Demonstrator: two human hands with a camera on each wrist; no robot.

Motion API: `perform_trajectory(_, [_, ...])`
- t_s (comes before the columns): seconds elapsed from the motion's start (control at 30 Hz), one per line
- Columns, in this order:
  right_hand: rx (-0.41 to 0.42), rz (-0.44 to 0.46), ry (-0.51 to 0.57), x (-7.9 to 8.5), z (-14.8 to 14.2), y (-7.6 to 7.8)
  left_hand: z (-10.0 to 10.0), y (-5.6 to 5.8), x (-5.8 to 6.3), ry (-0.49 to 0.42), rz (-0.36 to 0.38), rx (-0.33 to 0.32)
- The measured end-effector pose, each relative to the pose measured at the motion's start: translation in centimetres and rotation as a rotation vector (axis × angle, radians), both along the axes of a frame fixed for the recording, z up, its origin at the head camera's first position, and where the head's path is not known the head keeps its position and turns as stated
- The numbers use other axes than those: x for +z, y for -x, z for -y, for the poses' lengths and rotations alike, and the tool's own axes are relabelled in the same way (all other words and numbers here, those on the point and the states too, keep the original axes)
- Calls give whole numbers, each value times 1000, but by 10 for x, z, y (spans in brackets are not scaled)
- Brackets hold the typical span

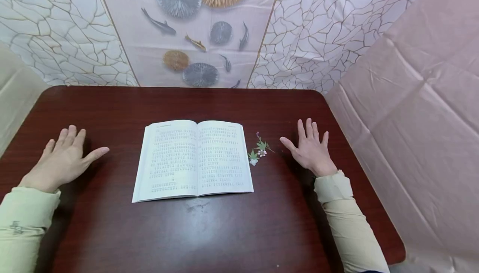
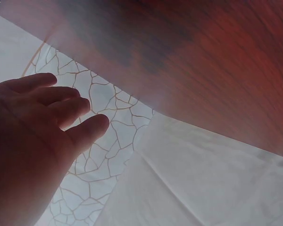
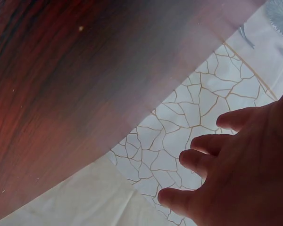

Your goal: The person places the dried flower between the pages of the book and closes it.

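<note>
An open book (image 1: pixel 170 161) with printed pages lies flat in the middle of the dark red-brown table (image 1: pixel 224 231). Right beside its right edge are small flower sprigs (image 1: pixel 260 150) with green leaves and pale and purple blossoms. My left hand (image 1: pixel 63 156) is palm down to the left of the book, fingers straight and thumb spread toward it. On the other side, my right hand (image 1: pixel 310 148) is to the right of the sprigs, fingers spread and thumb pointing at them. Both wrist views show the fingers extended with nothing in them.
Behind the table hangs a patterned cloth (image 1: pixel 202 40) with fish and round motifs. A plain pinkish cloth (image 1: pixel 423 98) rises along the right edge, and a pale cloth (image 1: pixel 15 86) along the left.
</note>
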State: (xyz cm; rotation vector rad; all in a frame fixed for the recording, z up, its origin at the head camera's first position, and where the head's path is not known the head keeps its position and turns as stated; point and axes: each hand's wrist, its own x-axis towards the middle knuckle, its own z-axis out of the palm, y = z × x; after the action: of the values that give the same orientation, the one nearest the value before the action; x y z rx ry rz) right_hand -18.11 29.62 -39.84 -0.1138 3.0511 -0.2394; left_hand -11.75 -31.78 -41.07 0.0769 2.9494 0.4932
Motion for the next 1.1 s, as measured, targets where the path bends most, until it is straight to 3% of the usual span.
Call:
perform_trajectory(0.3, [-17, -17, 10, 0, -5, -4, -5, 4, -4, -26, -22, -12])
perform_trajectory(0.67, [-11, -115, 35, 0, -9, -4, -26, 14, -6, -48, -6, -62])
perform_trajectory(1.1, [71, -35, 168, 1, 14, -4, -68, 26, -9, -79, 46, -181])
